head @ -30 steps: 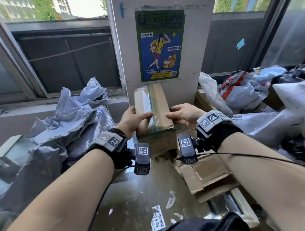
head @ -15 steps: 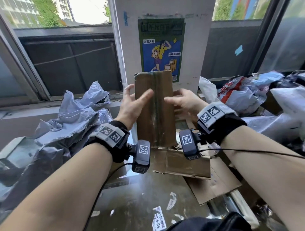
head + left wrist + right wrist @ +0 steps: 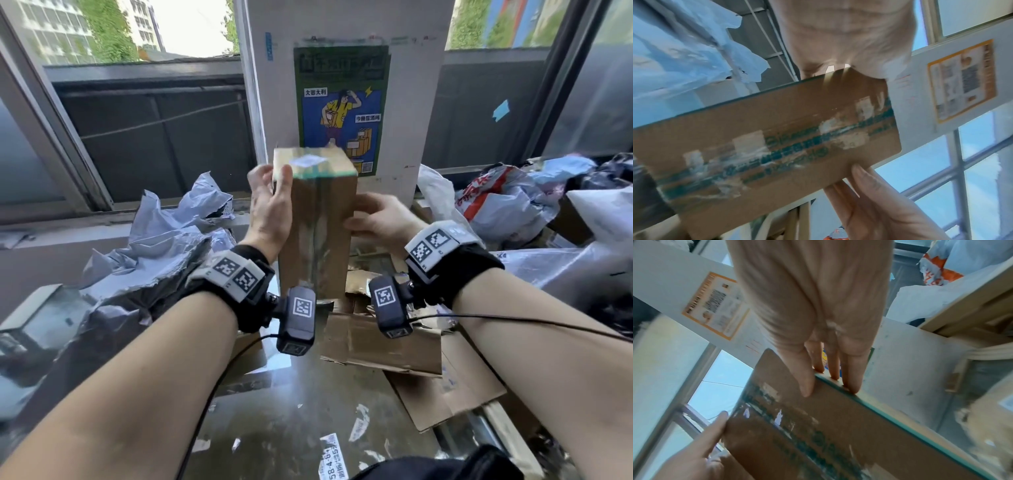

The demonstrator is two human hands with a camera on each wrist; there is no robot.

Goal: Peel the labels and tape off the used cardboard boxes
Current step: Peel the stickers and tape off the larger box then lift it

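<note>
The box (image 3: 317, 219) now stands upright, its taped end tipped toward us; left hand (image 3: 270, 205) grips at nine o'clock, right hand (image 3: 376, 219) at three. Motion blurs the tape (image 3: 777, 154).

Brown cardboard box (image 3: 317, 226) with green-printed clear tape (image 3: 777, 155), torn white label scraps (image 3: 851, 142); blue-and-green poster (image 3: 340, 113) behind.

Bright window daylight, motion blur, fisheye edges
</note>
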